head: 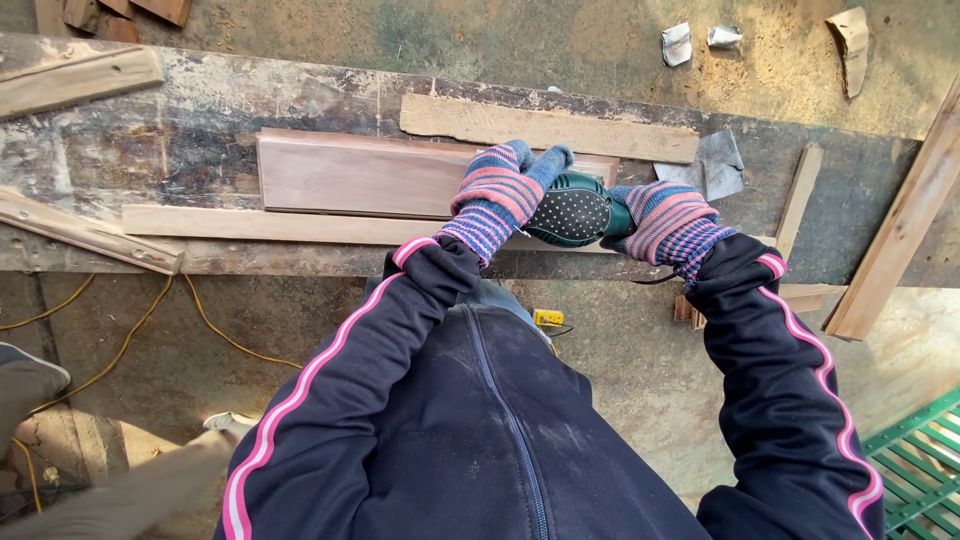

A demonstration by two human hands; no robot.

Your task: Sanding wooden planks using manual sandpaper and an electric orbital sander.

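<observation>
A dark green power sander (572, 211) with a dotted grip rests on the right end of a flat reddish wooden panel (350, 176). My left hand (497, 193), in a striped pink and blue knit glove, presses on the sander's top. The rear handle of the tool is gripped by my right hand (668, 222), which wears the same kind of glove. The panel lies on pale wooden strips (250, 224) on a worn, stained workbench (190, 120).
A loose plank (545, 128) lies behind the panel, with sandpaper sheets (718, 163) to its right. More strips (798, 200) and a leaning board (900, 225) sit at right. A yellow cable (140, 320) trails over the dirt floor. A green grate (915, 455) is at lower right.
</observation>
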